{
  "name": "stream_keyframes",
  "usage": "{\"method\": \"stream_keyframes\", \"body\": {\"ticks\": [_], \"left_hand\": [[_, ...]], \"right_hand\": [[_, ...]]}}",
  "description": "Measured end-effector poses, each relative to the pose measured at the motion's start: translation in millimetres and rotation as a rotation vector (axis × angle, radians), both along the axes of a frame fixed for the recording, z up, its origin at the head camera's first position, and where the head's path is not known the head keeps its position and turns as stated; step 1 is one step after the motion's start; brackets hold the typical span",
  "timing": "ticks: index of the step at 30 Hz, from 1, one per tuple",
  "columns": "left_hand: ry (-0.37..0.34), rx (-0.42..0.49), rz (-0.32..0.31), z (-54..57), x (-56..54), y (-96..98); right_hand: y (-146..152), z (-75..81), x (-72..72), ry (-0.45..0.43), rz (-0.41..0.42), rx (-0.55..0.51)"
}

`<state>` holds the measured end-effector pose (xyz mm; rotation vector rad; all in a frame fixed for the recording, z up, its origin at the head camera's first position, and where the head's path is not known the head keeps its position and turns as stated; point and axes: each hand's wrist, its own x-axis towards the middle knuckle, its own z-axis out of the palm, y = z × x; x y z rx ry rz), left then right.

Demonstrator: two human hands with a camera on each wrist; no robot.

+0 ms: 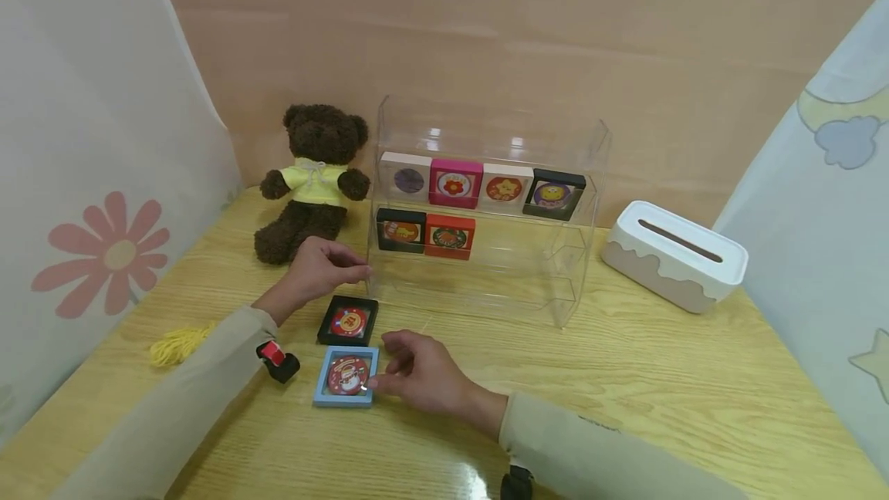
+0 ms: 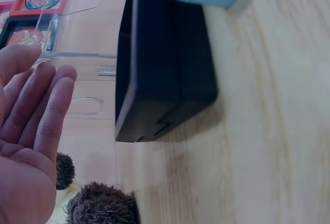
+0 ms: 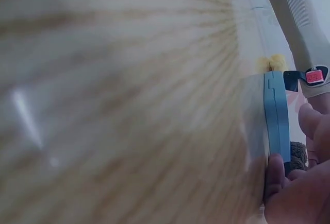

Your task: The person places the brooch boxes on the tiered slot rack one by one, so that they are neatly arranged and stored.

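Observation:
My left hand (image 1: 321, 268) is at the lower left edge of a clear tiered display stand (image 1: 479, 301), its thumb and fingertips right at the edge. In the left wrist view the fingers of that hand (image 2: 31, 116) are extended and lightly bent. Below it, a black square frame (image 1: 349, 301) with a red round badge lies on the table. A light blue frame (image 1: 321, 388) with a red round badge lies just nearer. My right hand (image 1: 434, 376) is beside the blue frame, thumb tip at its right edge and index finger loosely bent. In the right wrist view this thumb (image 3: 276, 175) meets the frame's end.
Several framed badges stand on the display, including a pink frame (image 1: 454, 184) on the upper row and a red frame (image 1: 450, 237) below. A brown teddy bear (image 1: 321, 191) sits left. Yellow cord (image 1: 179, 345) lies at left, and a white tissue box (image 1: 674, 257) stands right.

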<state>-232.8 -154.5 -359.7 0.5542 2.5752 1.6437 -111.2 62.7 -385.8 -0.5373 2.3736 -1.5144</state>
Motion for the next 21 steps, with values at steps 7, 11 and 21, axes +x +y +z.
{"method": "stream_keyframes", "body": {"ticks": [7,11,21], "left_hand": [[0.008,-0.001,0.017,1.9,-1.3,0.0],[-0.043,0.08,-0.002,2.1,-1.4,0.8],[-0.055,0.142,-0.026,1.6,-4.2,3.1]], "right_hand": [[-1.9,2.8,-2.8,0.049,0.044,0.065],[-2.9,3.4,-3.8,0.084,0.074,0.103],[-4.4,0.0,-7.5,0.192,0.135,0.162]]}}
